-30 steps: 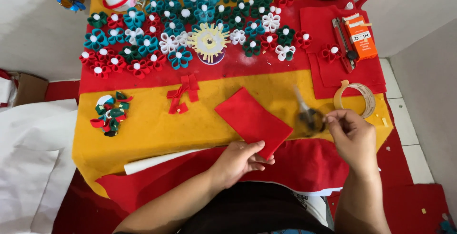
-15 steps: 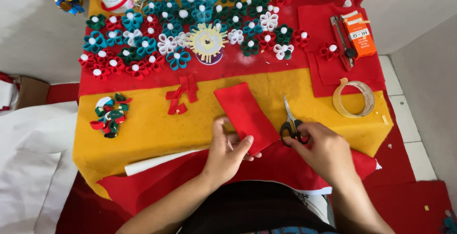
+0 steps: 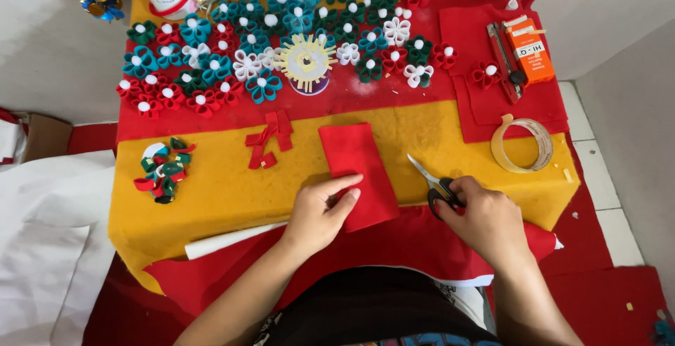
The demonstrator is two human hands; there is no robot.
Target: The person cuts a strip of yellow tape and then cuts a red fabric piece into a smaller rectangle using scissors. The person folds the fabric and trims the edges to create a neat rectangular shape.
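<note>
My left hand point(image 3: 320, 212) rests flat on the near left edge of a folded red felt rectangle point(image 3: 355, 167), fingers spread over it. That felt lies upright on the yellow felt sheet point(image 3: 211, 177). My right hand point(image 3: 485, 223) grips the black handles of a pair of scissors point(image 3: 432, 181); the blades point up and left, just right of the red felt and not touching it.
Rows of red, green, teal and white felt flowers point(image 3: 211, 72) fill the far table. A tape roll point(image 3: 522, 143), an orange box cutter point(image 3: 527, 50), red felt scraps point(image 3: 267, 138), a small flower pile point(image 3: 163, 170) and a white paper roll point(image 3: 232, 239) lie around. White cloth point(image 3: 42, 247) lies at left.
The red felt has been turned from slanted to nearly upright and my left hand now lies flat on it. My right hand came left from the tape roll, gripping the scissors.
</note>
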